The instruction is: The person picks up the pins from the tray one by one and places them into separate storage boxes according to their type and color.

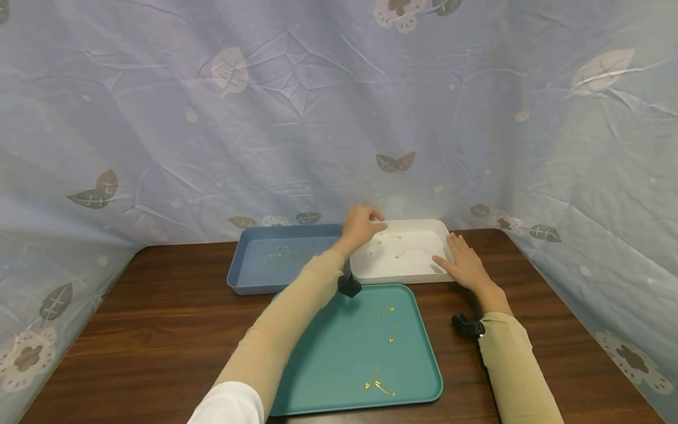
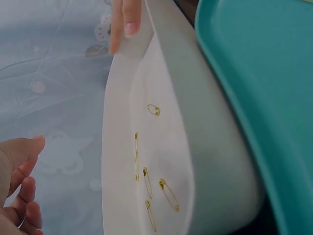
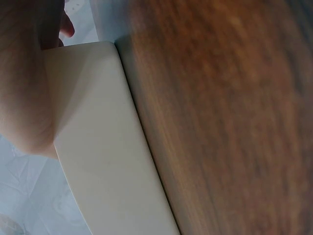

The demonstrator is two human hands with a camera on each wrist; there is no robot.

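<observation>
Over the left side of a white tray (image 1: 418,262) hovers my left hand (image 1: 361,224), its fingers loosely bent. The left wrist view shows nothing between the thumb and fingertips. Several gold safety pins lie in this tray, one safety pin (image 2: 168,195) among a group at its near end in that view. My right hand (image 1: 466,265) rests at the tray's right edge with its fingers extended along the rim. In the right wrist view that hand (image 3: 24,93) overlaps the tray's outer wall (image 3: 107,147).
Nearer the body lies a teal tray (image 1: 339,353) with several gold safety pins (image 1: 384,388), partly behind the left forearm. A blue tray (image 1: 251,268) holding small silver pins (image 1: 275,256) stands back left. Behind the wooden table (image 1: 132,330) hangs a patterned curtain (image 1: 318,147).
</observation>
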